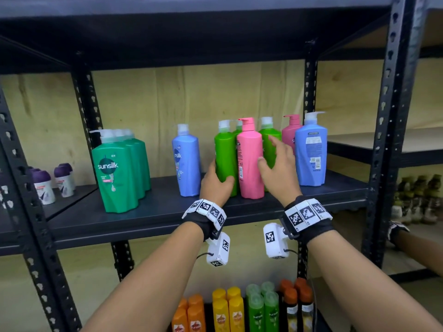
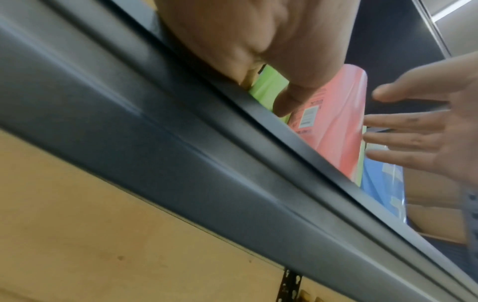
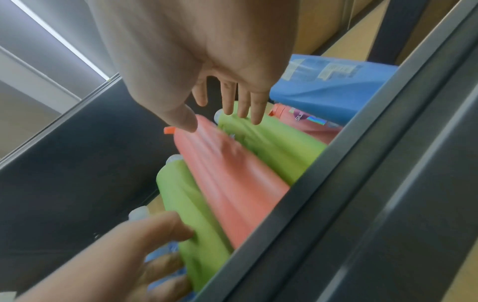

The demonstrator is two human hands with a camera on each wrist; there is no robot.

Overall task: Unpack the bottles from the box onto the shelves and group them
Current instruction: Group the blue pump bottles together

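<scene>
On the dark shelf (image 1: 153,212) a pink pump bottle (image 1: 249,159) stands in front of several light green bottles. My left hand (image 1: 220,173) grips the left light green bottle (image 1: 224,152) low down, thumb in front and fingers round its left side. My right hand (image 1: 275,159) is open with spread fingers just right of the pink bottle, by the right green bottle (image 1: 269,142), holding nothing. The left wrist view shows the thumb (image 2: 287,102) on the green bottle (image 2: 266,87) beside the pink one (image 2: 333,122). In the right wrist view straight fingers (image 3: 243,106) hover over the green bottle (image 3: 271,143). No box is in view.
Dark green Sunsilk bottles (image 1: 119,168) stand at the left, a blue bottle (image 1: 187,161) mid-shelf, and another blue (image 1: 310,152) and pink one (image 1: 290,133) at the right. Deodorants (image 1: 55,183) fill the neighbouring shelf. Smaller bottles (image 1: 239,312) line the shelf below. Another person's hand (image 1: 405,236) is at the right.
</scene>
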